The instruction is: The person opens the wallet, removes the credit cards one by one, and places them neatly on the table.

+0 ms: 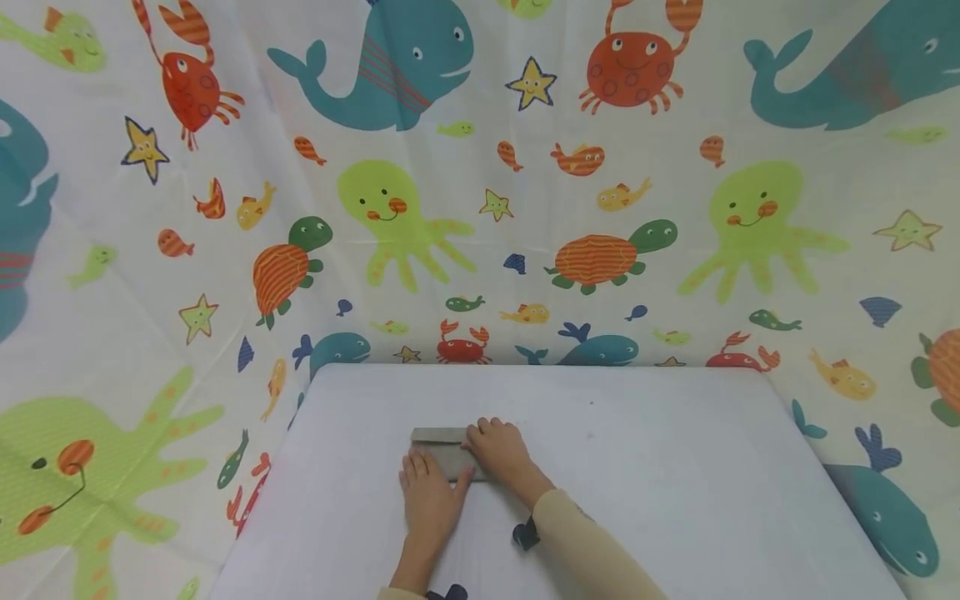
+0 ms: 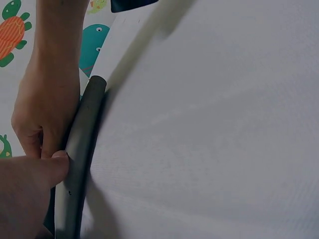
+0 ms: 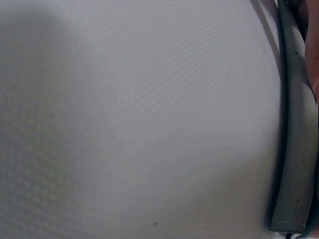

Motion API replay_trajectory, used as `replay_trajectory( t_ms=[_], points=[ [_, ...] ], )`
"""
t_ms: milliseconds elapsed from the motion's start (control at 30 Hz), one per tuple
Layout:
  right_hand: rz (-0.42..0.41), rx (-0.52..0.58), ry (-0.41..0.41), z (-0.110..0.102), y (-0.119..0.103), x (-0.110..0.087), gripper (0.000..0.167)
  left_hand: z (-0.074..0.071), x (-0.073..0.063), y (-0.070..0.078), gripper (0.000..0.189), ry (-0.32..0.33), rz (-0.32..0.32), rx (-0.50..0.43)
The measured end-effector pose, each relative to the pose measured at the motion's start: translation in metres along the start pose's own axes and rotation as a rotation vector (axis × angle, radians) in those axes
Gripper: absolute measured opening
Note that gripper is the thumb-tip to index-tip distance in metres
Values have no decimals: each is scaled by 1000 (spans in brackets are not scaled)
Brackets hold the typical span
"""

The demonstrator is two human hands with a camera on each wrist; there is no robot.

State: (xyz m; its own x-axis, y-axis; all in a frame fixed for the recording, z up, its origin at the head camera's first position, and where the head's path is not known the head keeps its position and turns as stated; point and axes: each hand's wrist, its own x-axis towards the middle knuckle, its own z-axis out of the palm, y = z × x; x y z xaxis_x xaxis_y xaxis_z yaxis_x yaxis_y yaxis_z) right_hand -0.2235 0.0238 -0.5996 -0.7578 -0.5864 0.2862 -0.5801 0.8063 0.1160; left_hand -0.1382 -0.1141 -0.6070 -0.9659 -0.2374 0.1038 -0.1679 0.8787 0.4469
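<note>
A grey, flat rectangular case (image 1: 453, 457) with a narrow flap along its far side lies on the white table. My left hand (image 1: 433, 496) rests on its left part, fingers extended forward and thumb at the near edge. With curled fingers, my right hand (image 1: 504, 450) grips the flap's right end. In the left wrist view, the case's long rounded edge (image 2: 79, 149) shows, with the left thumb on it and the right hand (image 2: 50, 107) behind. The right wrist view shows the grey edge (image 3: 299, 149) at far right; most of the hand is cut off.
The white table (image 1: 675, 467) extends around the case, with a small dark speck (image 1: 591, 403) farther back. Behind and beside it hangs a white cloth (image 1: 442, 242) printed with sea animals. A dark wrist camera (image 1: 525, 535) sits at the right cuff.
</note>
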Motion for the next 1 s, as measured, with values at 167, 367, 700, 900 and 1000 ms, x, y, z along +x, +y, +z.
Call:
replay_trajectory(
  t_ms=[167,367,700,900,1000],
  points=[
    [-42,-1,31,2,0,0,19,-1,0,3,100,-18,1,22],
    [-81,-67,-40,4,-3,3,11,-2,1,4,99,-41,-10,31],
    [-109,-123,-95,1,-7,3,19,0,-5,5,94,23,15,44],
    [-122,-150,-87,0,-5,5,18,0,-5,7,93,46,30,56],
    [-124,-158,-93,1,-3,9,17,-1,-2,8,94,52,26,57]
  ],
)
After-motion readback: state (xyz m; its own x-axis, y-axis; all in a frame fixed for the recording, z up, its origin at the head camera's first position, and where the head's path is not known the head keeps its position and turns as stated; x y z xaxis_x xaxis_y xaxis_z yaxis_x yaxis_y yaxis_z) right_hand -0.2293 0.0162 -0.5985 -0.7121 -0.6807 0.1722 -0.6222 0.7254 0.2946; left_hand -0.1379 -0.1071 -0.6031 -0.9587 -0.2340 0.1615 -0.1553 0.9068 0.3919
